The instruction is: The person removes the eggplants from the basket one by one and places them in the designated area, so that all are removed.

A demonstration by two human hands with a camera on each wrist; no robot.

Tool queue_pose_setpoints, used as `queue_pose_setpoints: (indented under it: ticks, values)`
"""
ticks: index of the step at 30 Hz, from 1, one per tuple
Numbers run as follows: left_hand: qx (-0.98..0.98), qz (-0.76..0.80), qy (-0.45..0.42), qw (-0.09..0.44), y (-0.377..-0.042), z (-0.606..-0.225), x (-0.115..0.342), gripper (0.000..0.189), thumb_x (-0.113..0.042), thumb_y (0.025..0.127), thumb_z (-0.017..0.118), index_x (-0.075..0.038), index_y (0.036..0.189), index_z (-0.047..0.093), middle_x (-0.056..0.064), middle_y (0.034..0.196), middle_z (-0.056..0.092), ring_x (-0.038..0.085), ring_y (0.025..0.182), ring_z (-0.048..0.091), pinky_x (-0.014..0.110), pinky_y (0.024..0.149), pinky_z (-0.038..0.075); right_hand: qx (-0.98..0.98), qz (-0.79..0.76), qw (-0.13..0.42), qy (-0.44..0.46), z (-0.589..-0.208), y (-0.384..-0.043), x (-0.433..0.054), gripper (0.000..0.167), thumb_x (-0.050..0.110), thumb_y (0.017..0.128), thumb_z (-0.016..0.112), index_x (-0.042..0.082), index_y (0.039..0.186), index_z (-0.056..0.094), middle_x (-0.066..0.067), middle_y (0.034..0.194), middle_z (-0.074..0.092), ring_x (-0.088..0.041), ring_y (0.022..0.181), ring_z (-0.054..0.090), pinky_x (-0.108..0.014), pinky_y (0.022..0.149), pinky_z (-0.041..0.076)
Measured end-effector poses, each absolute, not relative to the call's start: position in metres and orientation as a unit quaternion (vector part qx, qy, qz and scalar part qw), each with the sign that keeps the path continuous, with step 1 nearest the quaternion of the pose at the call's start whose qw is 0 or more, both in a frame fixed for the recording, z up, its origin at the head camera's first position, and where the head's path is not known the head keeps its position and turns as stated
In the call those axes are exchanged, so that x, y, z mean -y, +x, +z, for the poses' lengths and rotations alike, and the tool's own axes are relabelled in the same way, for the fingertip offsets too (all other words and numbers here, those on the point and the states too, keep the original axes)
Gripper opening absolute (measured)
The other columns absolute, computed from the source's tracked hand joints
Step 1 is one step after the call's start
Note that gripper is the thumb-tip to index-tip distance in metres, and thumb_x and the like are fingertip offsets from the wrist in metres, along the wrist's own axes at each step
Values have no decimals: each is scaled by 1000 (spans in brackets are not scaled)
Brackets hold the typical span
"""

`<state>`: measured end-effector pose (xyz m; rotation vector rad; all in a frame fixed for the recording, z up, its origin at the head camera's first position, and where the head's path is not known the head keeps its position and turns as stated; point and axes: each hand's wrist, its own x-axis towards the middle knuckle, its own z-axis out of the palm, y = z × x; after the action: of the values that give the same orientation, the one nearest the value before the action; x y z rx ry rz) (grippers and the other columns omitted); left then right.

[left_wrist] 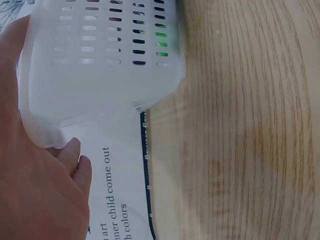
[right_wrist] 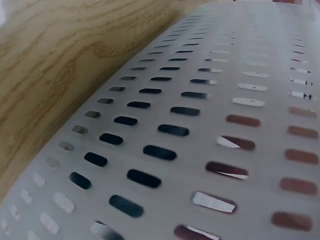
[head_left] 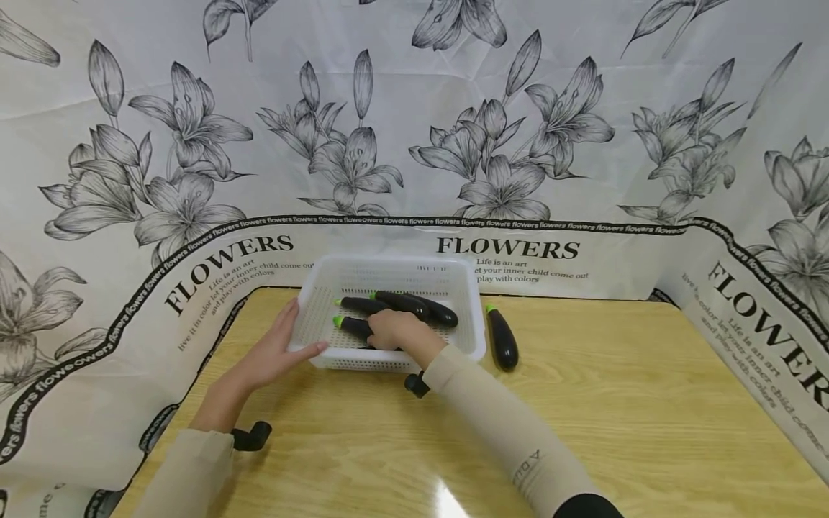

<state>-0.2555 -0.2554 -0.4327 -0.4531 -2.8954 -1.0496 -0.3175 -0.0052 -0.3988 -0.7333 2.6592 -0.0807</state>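
A white slotted plastic basket (head_left: 479, 338) stands at the back of the table with several dark eggplants in it, their stem ends bright green. My left hand (head_left: 275, 349) grips its left end, thumb along the front rim; in the left wrist view, fingertips (left_wrist: 70, 155) curl round the basket's rim (left_wrist: 37, 100). Reaching over the front wall, my right hand (head_left: 398, 331) holds the front eggplant (head_left: 352, 326) by its right part, which the fingers hide. Behind it lie other eggplants (head_left: 440, 311). The right wrist view is filled by the slotted wall (right_wrist: 165, 115), dark shapes behind it.
One more eggplant (head_left: 501, 338) lies on the wooden table (head_left: 615, 403), just right of the basket. A white cloth (head_left: 363, 237) printed with flowers and lettering hangs behind the table and along both sides.
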Motion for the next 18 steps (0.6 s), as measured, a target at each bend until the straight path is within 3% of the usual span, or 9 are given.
queue_pose_setpoints:
  ticks: [4,12,18]
  values:
    - [929,-339,-147,13,-255,-434,254,110,-59,94,65,-5,165,0,18,171,-4,47,154,9,69,118,17,-958,8,143,-249,-402,-318,10,36,38,104,60,13,129,67,-7,124,69,-24,106,68,-44,86,57]
    - [932,-329,-149,13,-258,-436,250,110,-61,95,63,-4,164,-1,18,171,-4,46,154,8,67,120,17,-964,25,99,-245,-407,-321,9,34,36,99,70,16,126,70,-4,119,71,-25,102,70,-43,83,60]
    - [936,-320,-148,19,-257,-432,254,109,-60,95,62,-2,164,0,21,170,-3,49,153,10,68,119,18,-961,13,92,-260,-398,-316,8,34,37,99,69,15,125,69,-4,115,71,-23,97,69,-41,79,59]
